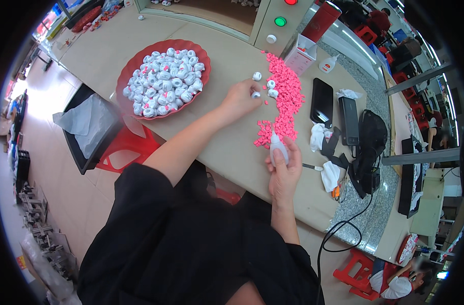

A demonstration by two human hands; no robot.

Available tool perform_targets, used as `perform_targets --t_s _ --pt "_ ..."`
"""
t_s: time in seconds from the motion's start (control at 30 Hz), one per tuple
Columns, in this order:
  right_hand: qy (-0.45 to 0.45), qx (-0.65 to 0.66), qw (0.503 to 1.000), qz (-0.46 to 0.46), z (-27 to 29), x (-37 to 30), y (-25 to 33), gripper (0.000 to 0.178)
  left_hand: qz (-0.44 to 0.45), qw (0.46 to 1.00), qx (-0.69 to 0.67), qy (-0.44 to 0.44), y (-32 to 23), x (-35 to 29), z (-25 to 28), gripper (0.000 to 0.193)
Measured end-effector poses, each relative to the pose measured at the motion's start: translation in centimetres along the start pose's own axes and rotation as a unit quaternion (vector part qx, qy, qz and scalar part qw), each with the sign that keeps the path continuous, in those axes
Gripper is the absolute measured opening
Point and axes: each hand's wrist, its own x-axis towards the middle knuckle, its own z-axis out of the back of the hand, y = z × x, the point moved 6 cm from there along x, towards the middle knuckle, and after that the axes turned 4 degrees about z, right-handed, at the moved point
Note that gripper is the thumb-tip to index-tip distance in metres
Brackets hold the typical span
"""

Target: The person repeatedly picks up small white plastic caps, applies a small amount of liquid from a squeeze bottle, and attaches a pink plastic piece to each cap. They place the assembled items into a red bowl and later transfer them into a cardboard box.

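Observation:
My left hand point(239, 100) is over the table, its fingers closed on a small white round piece point(256, 95) with dark markings. Close to those fingertips, a few similar white pieces point(272, 93) stand on the tabletop. My right hand point(287, 175) grips a small translucent squeeze bottle point(278, 152), its narrow nozzle pointing away from me. Just beyond the nozzle spreads a long heap of tiny bright pink pieces point(288, 96). To the left of my hands, a red scalloped tray point(206, 66) is piled with many white round pieces, some showing pink bits.
A black phone point(322, 101), a dark power bank point(349, 121) and crumpled tissues point(330, 175) lie at the right. Behind the pink heap are a box point(300, 56) and a white bottle point(328, 64). A lined black bin point(72, 140) stands beside a red stool point(133, 147).

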Motion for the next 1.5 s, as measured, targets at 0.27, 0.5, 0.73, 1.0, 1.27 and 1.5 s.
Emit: perform_targets --t_s 0.27,0.5,0.73,1.0,1.27,1.5 --pt "-0.016 0.104 0.987 0.119 2.9 1.0 3.7 0.022 0.182 0.781 -0.577 0.158 -2.4 -11.1 -1.8 0.027" --pt "0.028 -0.023 0.988 0.151 1.5 0.7 2.3 0.023 0.104 0.873 -0.453 0.148 -2.3 -11.9 -2.6 0.027" --pt "0.048 -0.145 0.951 0.268 1.5 -0.6 2.7 0.026 0.098 0.889 -0.43 0.127 -1.9 -12.3 -2.8 0.026" --pt "0.051 -0.206 0.934 0.286 0.7 -0.9 3.0 0.023 0.099 0.897 -0.413 0.122 -1.8 -12.2 -2.9 0.027" --pt "0.049 -0.21 0.936 0.278 0.7 -0.9 3.0 0.023 0.103 0.898 -0.408 0.128 -1.9 -12.2 -2.9 0.026" --pt "0.056 -0.206 0.936 0.28 0.6 -0.9 2.9 0.022 0.108 0.9 -0.402 0.131 -1.9 -12.2 -2.9 0.027"
